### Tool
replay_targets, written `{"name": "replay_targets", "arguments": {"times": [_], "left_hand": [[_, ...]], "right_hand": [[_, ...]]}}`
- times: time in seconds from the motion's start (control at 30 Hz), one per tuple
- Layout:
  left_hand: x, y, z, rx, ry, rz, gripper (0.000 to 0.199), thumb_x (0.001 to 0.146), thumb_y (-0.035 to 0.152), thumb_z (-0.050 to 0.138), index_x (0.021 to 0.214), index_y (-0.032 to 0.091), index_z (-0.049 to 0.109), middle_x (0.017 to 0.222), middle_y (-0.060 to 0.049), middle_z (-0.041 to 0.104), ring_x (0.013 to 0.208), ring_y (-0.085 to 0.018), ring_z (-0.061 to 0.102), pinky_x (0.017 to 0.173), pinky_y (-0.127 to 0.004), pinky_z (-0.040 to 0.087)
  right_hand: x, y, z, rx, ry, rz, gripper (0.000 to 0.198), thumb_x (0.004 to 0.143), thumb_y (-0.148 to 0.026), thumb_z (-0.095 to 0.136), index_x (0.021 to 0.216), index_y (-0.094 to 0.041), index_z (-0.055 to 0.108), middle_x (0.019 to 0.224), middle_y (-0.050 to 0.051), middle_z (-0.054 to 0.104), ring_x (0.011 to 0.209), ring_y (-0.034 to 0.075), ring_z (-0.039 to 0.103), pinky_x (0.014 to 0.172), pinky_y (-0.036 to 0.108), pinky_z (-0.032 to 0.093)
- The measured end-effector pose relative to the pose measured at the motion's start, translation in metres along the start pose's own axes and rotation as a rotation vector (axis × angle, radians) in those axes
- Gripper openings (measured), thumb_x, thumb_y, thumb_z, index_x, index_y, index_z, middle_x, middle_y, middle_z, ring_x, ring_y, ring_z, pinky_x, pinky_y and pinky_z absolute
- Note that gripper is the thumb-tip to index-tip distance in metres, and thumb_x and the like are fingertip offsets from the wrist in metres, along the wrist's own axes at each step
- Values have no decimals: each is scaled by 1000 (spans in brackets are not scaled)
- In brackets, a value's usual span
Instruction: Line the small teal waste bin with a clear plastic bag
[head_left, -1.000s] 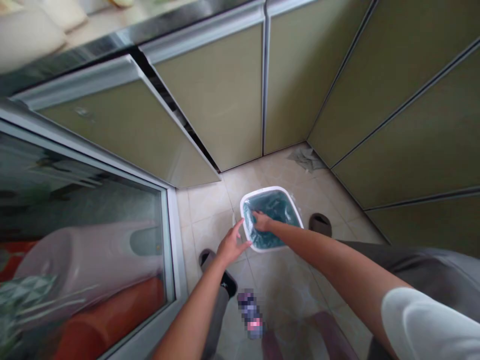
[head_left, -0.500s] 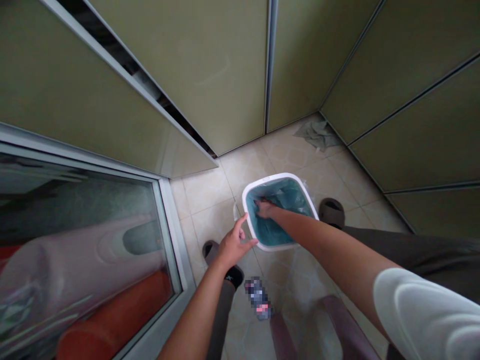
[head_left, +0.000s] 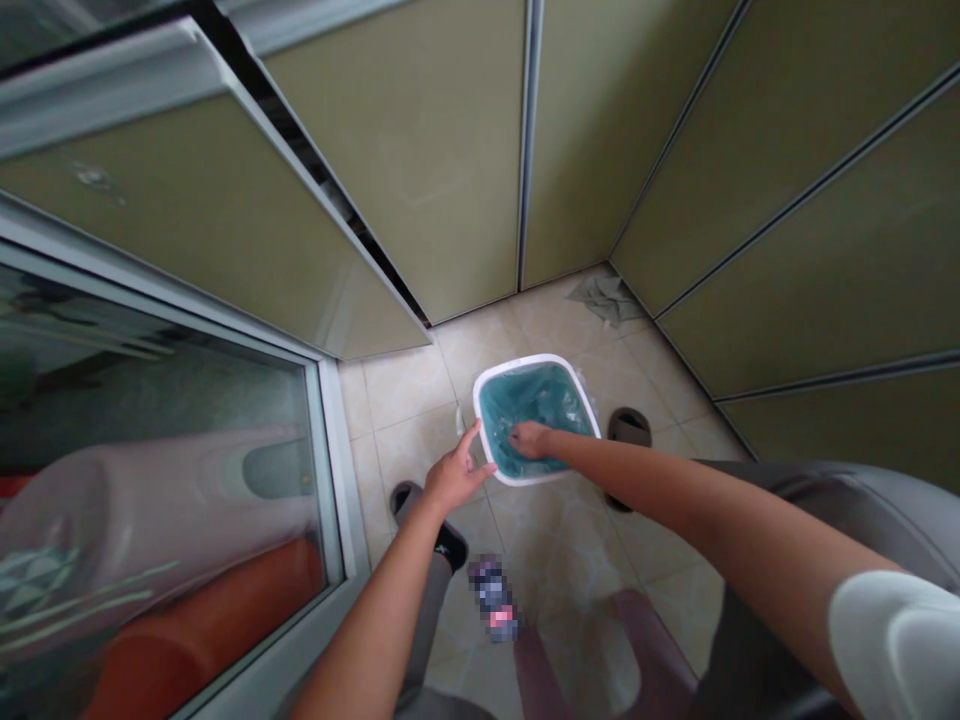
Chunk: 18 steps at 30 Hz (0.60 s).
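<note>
A white-rimmed trash bin (head_left: 517, 365) stands on the floor, lined with a translucent teal trash bag (head_left: 559, 400). My left hand (head_left: 454, 478) is at the bin's left side. Its index finger and thumb are stretched apart, both tips at the rim, with the other fingers curled. Down inside the bin is my right hand (head_left: 531, 440), closed, its knuckles against the bag's lower left part. Nothing shows in that fist, and its fingertips are partly hidden. A bit of clear plastic (head_left: 585, 385) hangs over the right rim.
Beige cabinet panels (head_left: 405, 170) rise behind the bin. A glass-fronted door (head_left: 300, 480) stands at left, pinkish and orange things behind it. A grey cloth (head_left: 606, 298) lies in the far corner. My slippered feet flank the bin; a blurred-out object (head_left: 493, 598) is on the tiles.
My right hand's fingers were spread inside the bin and are now closed. The hand has come lower against the bag. The view has shifted slightly; my left hand keeps its place at the rim.
</note>
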<state>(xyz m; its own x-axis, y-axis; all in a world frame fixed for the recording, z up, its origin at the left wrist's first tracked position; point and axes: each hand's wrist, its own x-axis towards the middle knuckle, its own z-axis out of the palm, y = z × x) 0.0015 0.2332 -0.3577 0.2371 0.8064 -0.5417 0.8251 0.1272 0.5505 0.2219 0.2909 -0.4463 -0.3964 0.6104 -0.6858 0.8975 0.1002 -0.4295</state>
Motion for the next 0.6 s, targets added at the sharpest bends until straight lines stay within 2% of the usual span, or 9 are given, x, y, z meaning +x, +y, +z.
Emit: {"name": "replay_targets", "arguments": {"times": [0.1, 0.2, 0.3, 0.37, 0.43, 0.6], "left_hand": [[-1, 1, 0, -5, -1, -3, 92, 89, 57, 64, 166, 34, 20, 73, 8, 53, 67, -14, 56, 65, -23, 37], [-2, 2, 0, -23, 1, -3, 91, 89, 56, 65, 166, 35, 20, 72, 8, 52, 67, -14, 56, 65, -24, 37], [-2, 3, -1, -34, -5, -18, 91, 89, 56, 65, 166, 34, 21, 74, 8, 54, 67, -13, 56, 65, -24, 37], [-1, 2, 0, -37, -16, -30, 92, 89, 58, 65, 166, 34, 20, 76, 7, 55, 68, -13, 56, 65, -24, 37], [0, 2, 0, -44, -28, -36, 93, 89, 59, 65, 166, 35, 19, 78, 7, 55, 68, -13, 56, 66, -24, 38], [2, -1, 0, -52, -46, -38, 94, 89, 60, 64, 167, 34, 18, 81, 6, 56, 71, -14, 57, 70, -24, 40]], "right_hand": [[4, 10, -14, -24, -29, 12, 26, 86, -19, 68, 108, -12, 79, 124, 23, 72, 118, 37, 67, 103, 46, 50], [15, 27, -15, 9, 28, 49, 50, 70, -10, 82, 119, -17, 77, 142, 18, 63, 137, 40, 53, 117, 53, 39], [34, 45, -1, 25, 73, 88, 78, 59, -8, 89, 134, -22, 70, 161, 13, 44, 152, 39, 32, 125, 54, 25], [47, 55, 10, -2, 38, 111, 86, 61, -9, 88, 142, -21, 65, 168, 13, 33, 155, 38, 24, 124, 52, 25], [57, 62, 21, -20, 2, 133, 85, 64, -10, 86, 145, -17, 62, 169, 15, 28, 156, 38, 19, 123, 50, 26], [73, 71, 32, 75, 24, 198, 69, 68, -7, 84, 135, -9, 69, 162, 22, 39, 153, 40, 26, 126, 48, 20]]}}
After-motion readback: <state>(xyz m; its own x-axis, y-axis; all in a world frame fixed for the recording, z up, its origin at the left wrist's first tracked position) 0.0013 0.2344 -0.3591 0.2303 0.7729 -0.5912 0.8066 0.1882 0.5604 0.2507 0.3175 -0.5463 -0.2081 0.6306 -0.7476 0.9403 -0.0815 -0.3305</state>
